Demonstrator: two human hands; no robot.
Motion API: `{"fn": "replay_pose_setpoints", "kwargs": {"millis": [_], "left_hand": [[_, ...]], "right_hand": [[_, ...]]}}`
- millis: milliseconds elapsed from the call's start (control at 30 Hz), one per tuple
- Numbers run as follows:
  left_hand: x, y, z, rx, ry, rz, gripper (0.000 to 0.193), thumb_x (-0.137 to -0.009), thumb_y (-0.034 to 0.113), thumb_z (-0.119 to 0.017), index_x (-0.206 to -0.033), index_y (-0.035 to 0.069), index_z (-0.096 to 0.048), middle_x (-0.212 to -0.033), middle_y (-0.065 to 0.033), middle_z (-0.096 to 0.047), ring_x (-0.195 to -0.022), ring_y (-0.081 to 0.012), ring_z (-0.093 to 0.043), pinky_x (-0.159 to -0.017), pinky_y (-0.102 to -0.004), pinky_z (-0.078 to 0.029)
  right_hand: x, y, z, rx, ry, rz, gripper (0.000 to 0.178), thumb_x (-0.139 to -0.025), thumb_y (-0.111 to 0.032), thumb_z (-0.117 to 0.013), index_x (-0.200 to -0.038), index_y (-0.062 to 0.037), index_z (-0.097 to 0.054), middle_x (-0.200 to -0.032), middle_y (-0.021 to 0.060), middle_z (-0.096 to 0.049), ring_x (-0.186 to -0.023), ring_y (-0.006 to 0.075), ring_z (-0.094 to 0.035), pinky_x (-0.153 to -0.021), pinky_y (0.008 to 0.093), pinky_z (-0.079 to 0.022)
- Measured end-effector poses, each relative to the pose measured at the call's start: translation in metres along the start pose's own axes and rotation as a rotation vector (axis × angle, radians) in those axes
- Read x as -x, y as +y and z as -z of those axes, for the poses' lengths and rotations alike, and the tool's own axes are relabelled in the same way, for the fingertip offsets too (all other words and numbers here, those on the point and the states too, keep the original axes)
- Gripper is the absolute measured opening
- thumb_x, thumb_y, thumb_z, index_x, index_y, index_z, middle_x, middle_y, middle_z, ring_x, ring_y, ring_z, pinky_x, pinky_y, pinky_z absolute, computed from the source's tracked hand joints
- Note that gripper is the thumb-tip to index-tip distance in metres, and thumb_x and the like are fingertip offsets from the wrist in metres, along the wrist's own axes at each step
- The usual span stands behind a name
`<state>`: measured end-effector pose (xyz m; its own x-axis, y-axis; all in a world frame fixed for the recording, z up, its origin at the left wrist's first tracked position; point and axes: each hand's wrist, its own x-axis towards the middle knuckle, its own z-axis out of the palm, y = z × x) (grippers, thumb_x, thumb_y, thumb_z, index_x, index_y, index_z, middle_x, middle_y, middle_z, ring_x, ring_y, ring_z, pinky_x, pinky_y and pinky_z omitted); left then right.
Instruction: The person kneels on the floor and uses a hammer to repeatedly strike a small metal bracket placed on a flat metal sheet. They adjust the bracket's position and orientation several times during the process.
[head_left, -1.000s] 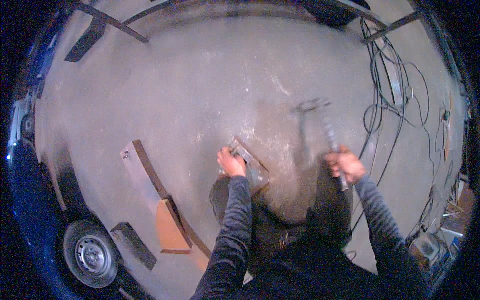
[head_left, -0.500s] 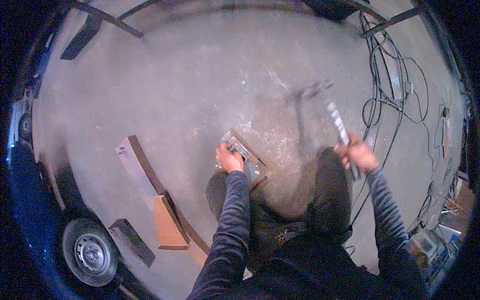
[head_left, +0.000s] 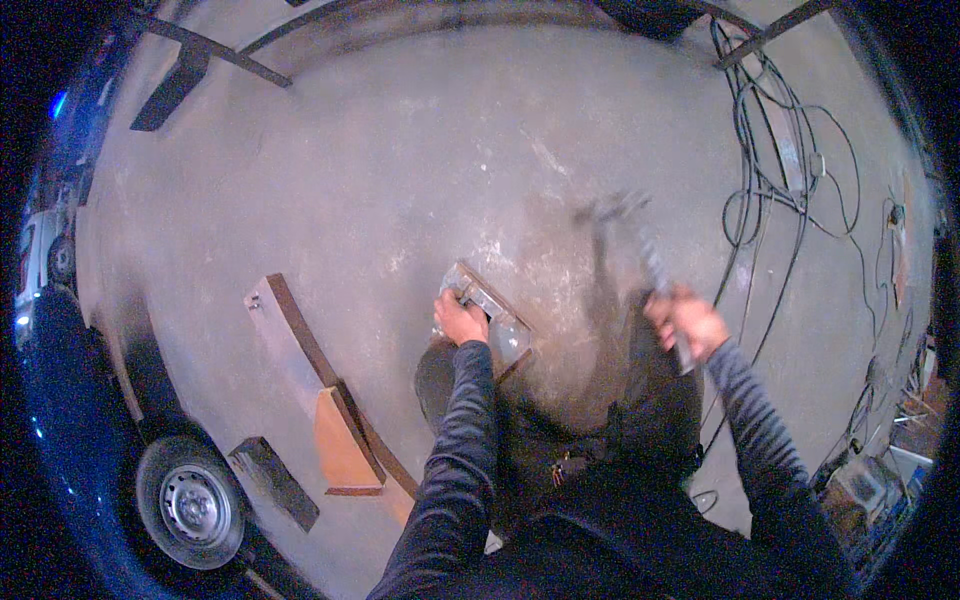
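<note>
In my right hand (head_left: 690, 320) is a hammer (head_left: 652, 262), its light shaft and dark head smeared by motion. The head is above the floor, to the right of a flat metal piece (head_left: 512, 338) with raised brownish edges. That piece lies slanted between my knees. My left hand (head_left: 463, 318) is closed on its left side, fingers bent over it. A small dark spot shows beside the fingers; I cannot tell whether it is a separate part.
Left of me lie a long angled metal part (head_left: 303, 325), an orange-tan wedge-shaped piece (head_left: 343, 445) and a dark block (head_left: 275, 485). A car wheel (head_left: 192, 503) stands beyond them. Tangled cables (head_left: 745, 170) run along the right, above a cluttered box (head_left: 860, 495).
The hammer and my right hand have moved down and to the left, nearer the metal piece. My left hand keeps its place on the piece. The view has shifted slightly.
</note>
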<state>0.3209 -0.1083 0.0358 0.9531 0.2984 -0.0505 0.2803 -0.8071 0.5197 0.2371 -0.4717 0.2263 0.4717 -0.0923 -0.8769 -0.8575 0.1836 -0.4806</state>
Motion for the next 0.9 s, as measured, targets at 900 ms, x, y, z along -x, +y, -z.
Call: {"fn": "replay_pose_setpoints", "kwargs": {"millis": [900], "left_hand": [[0.021,0.0,-0.003,0.044,0.014,0.002,0.029,-0.064,0.0,-0.058,-0.092,0.004,-0.058,-0.093,-0.0166,-0.057,-0.096,-0.0384,-0.052,-0.086,-0.0474,-0.04]], "right_hand": [[-0.025,0.03,-0.106,0.154,0.493,0.297,0.022,-0.081,-0.009,-0.064,-0.095,-0.0069,-0.048,-0.067,0.0039,-0.052,-0.05,0.0166,-0.052,-0.045,0.031,-0.043]]}}
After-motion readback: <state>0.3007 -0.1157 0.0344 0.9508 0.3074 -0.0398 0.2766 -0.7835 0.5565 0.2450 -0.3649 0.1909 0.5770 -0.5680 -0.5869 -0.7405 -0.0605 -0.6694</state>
